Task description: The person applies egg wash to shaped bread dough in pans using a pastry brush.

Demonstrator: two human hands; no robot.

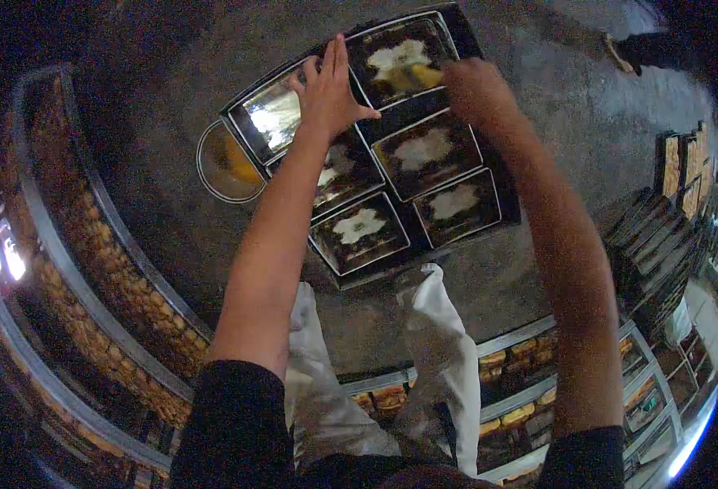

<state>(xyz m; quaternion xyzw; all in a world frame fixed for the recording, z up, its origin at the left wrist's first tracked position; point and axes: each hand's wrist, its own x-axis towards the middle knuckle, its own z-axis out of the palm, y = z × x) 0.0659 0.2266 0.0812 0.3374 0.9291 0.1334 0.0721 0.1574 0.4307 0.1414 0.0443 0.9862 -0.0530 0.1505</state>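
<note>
Several rectangular metal baking pans (432, 151) with pale rims are set close together in a dark frame on the floor in front of me. Their bottoms look dark, with shiny, lighter patches in the middle. My left hand (326, 94) rests with spread fingers at the upper pans, near the divider between them. At the right side of the upper right pan (395, 57), my right hand (479, 91) is closed and slightly blurred. A yellowish shape (426, 77) shows beside its fingers; I cannot make out what it is. Left of the pans stands a round bowl (230, 163) with something yellow inside.
Curved by the lens, metal racks (90, 187) with rows of browned baked goods run along the left. More shelving (522, 383) with similar goods is behind my legs. Stacked dark trays (656, 232) stand at the right. A person's foot (617, 55) shows at the upper right.
</note>
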